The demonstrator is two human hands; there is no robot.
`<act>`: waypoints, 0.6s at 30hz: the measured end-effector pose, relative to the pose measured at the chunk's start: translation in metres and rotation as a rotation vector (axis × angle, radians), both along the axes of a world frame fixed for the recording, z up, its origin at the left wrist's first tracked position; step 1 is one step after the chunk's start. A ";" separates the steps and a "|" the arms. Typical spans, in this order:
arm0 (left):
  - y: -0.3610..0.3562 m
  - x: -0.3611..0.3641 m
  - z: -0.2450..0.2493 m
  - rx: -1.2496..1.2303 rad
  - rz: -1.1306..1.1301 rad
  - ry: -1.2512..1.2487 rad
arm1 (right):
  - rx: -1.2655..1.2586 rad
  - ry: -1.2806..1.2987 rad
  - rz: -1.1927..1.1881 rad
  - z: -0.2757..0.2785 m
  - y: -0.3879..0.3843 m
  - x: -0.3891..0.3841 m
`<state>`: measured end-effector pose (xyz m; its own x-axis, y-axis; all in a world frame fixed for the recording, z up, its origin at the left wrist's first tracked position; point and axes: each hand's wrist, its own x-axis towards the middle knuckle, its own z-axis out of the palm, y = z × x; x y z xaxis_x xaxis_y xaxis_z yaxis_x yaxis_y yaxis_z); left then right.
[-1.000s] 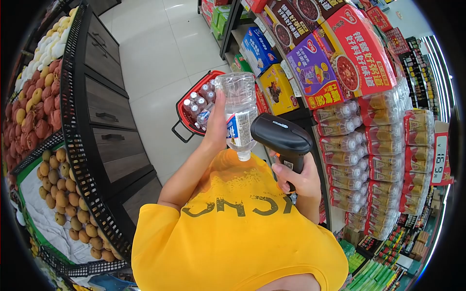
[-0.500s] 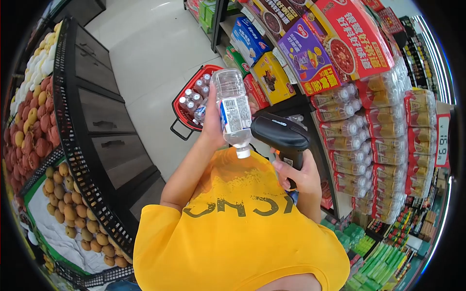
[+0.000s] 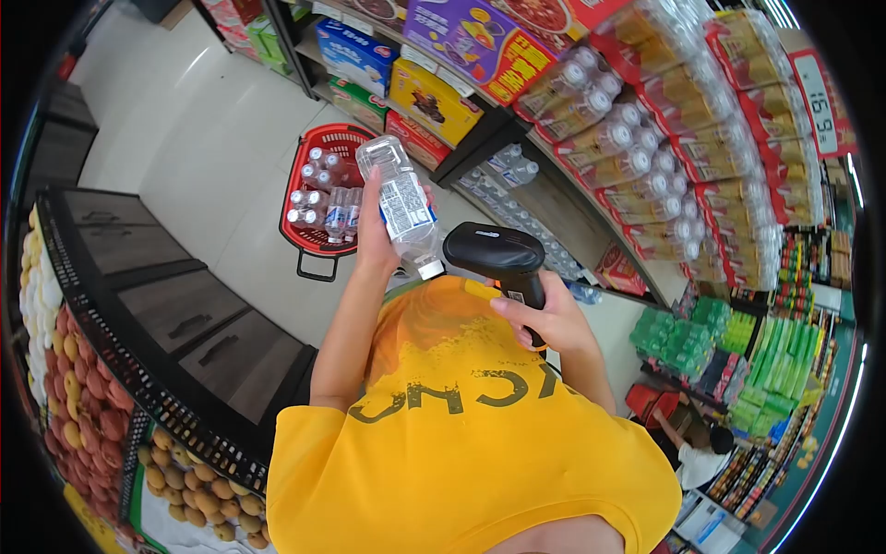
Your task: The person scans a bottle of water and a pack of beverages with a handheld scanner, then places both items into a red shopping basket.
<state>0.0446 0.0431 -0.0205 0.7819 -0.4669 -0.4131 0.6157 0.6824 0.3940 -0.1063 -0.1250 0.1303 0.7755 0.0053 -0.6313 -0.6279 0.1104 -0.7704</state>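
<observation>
My left hand [image 3: 375,231] is wrapped around a clear plastic water bottle [image 3: 406,205]. The bottle is tilted, its white cap down toward my chest, and its printed label faces up. In my right hand [image 3: 556,321] is a black handheld barcode scanner [image 3: 496,251], gripped by its handle. The scanner's head lies just right of the bottle, apart from it. Beyond my left hand, a red shopping basket [image 3: 290,205] on the floor holds several capped bottles [image 3: 307,208].
At the right, shelves carry boxed goods [image 3: 434,100] and stacked packs of bottles [image 3: 637,162], with water bottles [image 3: 526,217] below. A fruit stand [image 3: 101,392] with dark cabinets [image 3: 198,319] runs along the left. Another person [image 3: 703,457] is at lower right.
The view has swung, so shelves and basket appear shifted left. The bottle now leans more, and the scanner's head is a little farther from its label. Both hands keep their holds.
</observation>
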 end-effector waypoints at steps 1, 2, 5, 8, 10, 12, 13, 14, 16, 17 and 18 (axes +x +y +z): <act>-0.005 -0.001 -0.012 0.001 -0.022 -0.009 | -0.002 0.010 -0.021 -0.001 -0.002 -0.003; -0.011 -0.002 -0.023 0.002 -0.043 -0.019 | -0.004 0.021 -0.041 -0.002 -0.004 -0.006; -0.032 -0.009 -0.040 0.035 -0.075 0.047 | -0.004 0.038 -0.083 -0.006 -0.017 -0.015; -0.055 -0.015 -0.059 -0.108 -0.187 0.130 | 0.000 0.043 -0.114 -0.010 -0.036 -0.024; -0.077 -0.022 -0.064 -0.078 -0.220 0.223 | 0.003 0.056 -0.126 -0.014 -0.052 -0.030; -0.099 -0.029 -0.084 -0.122 -0.263 0.329 | 0.003 0.079 -0.131 -0.020 -0.070 -0.036; -0.112 -0.034 -0.091 -0.114 -0.272 0.357 | 0.016 0.079 -0.137 -0.023 -0.082 -0.041; -0.126 -0.040 -0.099 -0.106 -0.280 0.386 | 0.029 0.080 -0.140 -0.028 -0.095 -0.046; -0.158 -0.052 -0.124 -0.121 -0.291 0.412 | 0.057 0.092 -0.164 -0.037 -0.125 -0.058; -0.175 -0.059 -0.140 -0.123 -0.303 0.434 | 0.073 0.105 -0.180 -0.040 -0.140 -0.063; -0.192 -0.067 -0.157 -0.125 -0.310 0.460 | 0.088 0.123 -0.193 -0.044 -0.157 -0.069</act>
<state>-0.0222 -0.1493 -0.1778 0.3527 -0.7131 -0.6059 0.8840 0.4662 -0.0342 -0.1754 -0.2821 0.0866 0.6851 -0.0761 -0.7245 -0.6770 0.3006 -0.6718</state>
